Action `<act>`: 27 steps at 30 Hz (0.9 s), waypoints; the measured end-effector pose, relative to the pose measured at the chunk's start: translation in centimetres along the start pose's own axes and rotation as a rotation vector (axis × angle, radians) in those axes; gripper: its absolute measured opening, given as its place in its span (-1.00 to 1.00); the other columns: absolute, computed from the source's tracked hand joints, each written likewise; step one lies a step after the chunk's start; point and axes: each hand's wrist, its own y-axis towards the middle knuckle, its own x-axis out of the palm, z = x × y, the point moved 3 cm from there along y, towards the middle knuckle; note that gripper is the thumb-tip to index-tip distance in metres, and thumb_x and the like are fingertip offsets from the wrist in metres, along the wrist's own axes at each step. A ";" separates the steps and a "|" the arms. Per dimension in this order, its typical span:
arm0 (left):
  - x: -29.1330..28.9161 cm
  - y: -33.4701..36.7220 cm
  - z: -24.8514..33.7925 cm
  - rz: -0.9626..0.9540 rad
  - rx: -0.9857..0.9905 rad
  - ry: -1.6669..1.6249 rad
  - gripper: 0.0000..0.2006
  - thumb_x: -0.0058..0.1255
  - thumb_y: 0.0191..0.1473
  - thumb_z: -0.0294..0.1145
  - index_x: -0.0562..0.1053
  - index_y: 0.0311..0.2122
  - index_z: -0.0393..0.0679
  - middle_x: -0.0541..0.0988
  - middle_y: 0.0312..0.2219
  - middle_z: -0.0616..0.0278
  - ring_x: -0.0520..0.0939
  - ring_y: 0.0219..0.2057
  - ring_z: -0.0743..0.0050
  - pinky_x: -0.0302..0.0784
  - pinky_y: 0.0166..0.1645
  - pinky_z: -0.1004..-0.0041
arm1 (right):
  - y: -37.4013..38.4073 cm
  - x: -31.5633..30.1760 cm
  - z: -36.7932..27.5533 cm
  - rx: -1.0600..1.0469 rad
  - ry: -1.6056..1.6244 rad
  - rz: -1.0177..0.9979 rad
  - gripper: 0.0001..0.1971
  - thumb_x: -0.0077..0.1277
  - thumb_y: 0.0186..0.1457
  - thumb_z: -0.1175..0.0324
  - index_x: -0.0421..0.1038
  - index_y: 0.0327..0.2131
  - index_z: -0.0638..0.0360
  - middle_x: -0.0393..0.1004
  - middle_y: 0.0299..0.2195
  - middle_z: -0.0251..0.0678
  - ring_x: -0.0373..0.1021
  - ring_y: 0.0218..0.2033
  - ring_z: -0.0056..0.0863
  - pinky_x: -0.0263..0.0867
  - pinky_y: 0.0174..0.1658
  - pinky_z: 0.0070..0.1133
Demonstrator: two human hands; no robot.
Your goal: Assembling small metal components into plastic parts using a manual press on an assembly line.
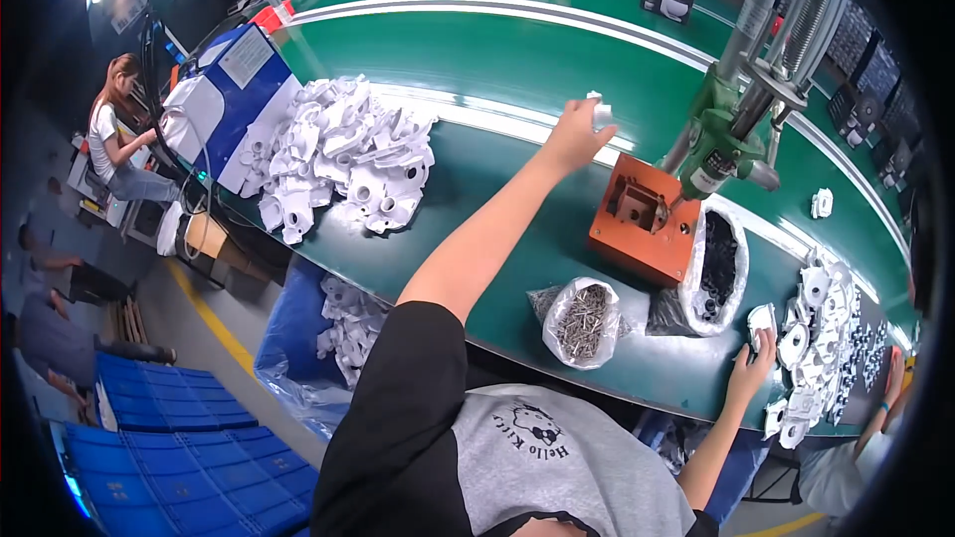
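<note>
My left hand (574, 139) reaches over the near edge of the green conveyor belt, its fingers closed around a small white plastic part (599, 107) partly hidden behind them. At the right, my right hand (753, 368) grips another white plastic part (762, 320) beside a pile of similar white parts (818, 308). Between the hands stands a green hand press (718, 144) over an orange fixture block (637, 229). A bag of metal screws (585, 326) and a bag of small black pieces (718, 268) sit in front of and beside the block.
A large heap of white plastic parts (348, 159) lies on the left of the bench, next to a blue-and-white machine (234, 89). One white part (822, 203) rides on the belt (448, 50). Co-workers sit at the far left and stand at the right edge. Blue crates (189, 467) are on the floor.
</note>
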 end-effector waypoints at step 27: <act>-23.9 -21.6 -13.4 0.404 -0.534 0.913 -0.62 -0.01 0.03 -0.07 0.39 -0.22 -0.21 0.57 -0.41 -0.10 0.58 -0.35 -0.14 0.44 -0.28 0.07 | 1.7 3.0 -18.3 0.695 1.586 -0.418 -0.70 -0.12 0.16 0.47 0.25 -0.01 0.17 0.44 -0.34 -0.24 0.41 -0.53 -0.56 0.28 -0.64 -0.63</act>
